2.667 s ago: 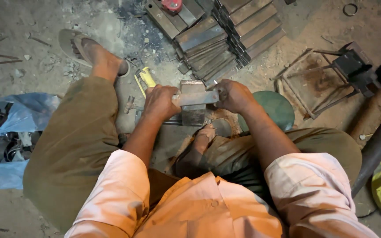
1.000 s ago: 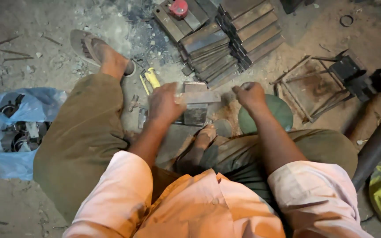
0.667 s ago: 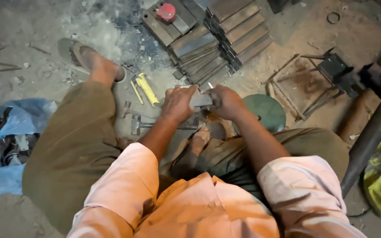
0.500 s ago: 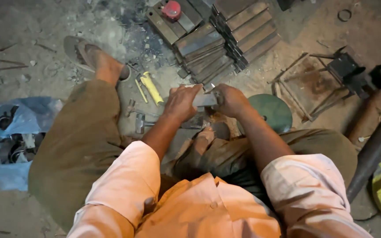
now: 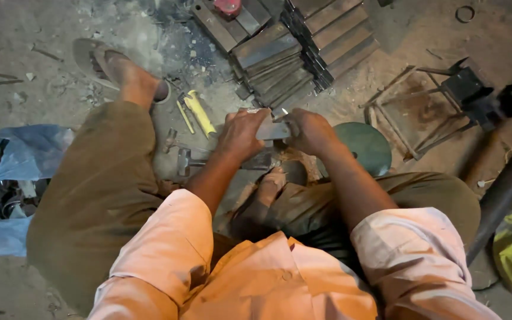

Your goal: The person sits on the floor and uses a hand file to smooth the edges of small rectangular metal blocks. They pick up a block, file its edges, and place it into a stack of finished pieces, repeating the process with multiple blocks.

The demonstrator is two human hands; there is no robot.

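Observation:
I sit on a dirt floor with my legs folded. My left hand [image 5: 241,133] and my right hand [image 5: 310,130] both grip a small flat grey metal piece [image 5: 272,128] held between them, just above my foot [image 5: 265,189]. A hammer [image 5: 186,160] lies on the ground just left of my left hand. Beside it lie a yellow-handled tool [image 5: 200,114] and a thin yellow rod [image 5: 184,117].
Stacks of flat metal bars [image 5: 294,50] lie ahead, with a red cap [image 5: 227,7] on one. A round green disc [image 5: 362,145] sits right of my hands. A rusty metal frame [image 5: 413,109] and a dark pipe [image 5: 508,186] stand right. A blue plastic bag [image 5: 7,178] lies left.
My right hand, which rested apart on the green disc a second ago, has come back to the metal piece. Both hands now hold it together, slightly farther forward.

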